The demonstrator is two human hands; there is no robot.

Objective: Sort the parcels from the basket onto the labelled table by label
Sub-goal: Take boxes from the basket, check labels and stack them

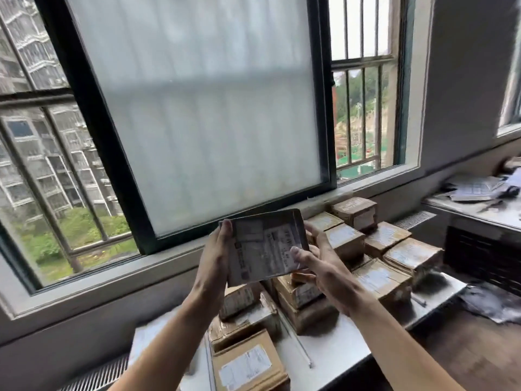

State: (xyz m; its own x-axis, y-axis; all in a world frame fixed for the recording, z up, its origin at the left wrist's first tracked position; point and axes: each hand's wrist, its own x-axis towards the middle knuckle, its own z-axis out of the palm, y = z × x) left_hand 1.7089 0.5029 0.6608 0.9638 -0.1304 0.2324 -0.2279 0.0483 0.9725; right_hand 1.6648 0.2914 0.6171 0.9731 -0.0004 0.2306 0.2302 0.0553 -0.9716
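Parcel (262, 246): flat, slim, rectangular, held up in front of the frosted window (197, 108), above the stacks of cardboard parcels (394, 249) on the white table (344, 345), touching none of them. The shipping label (253, 258) faces me, but its text is too blurred to read.

Left hand (214, 258) grips the left edge, with fingertips curled over the upper corner. Right hand (324, 266) holds the right edge, its thumb (296, 253) pressed on the label face and the other fingers behind (how far they wrap I cannot tell).

Handling, my judgement:
- light, since the wrists show no strain
- fairly stiff, since it spans both hands without sagging
- the face looks glossy, perhaps taped, so likely slick under a thumb
- best taken by opposite edges, thumbs on top and fingers beneath, keeping the print uncovered for reading

Basket not in view
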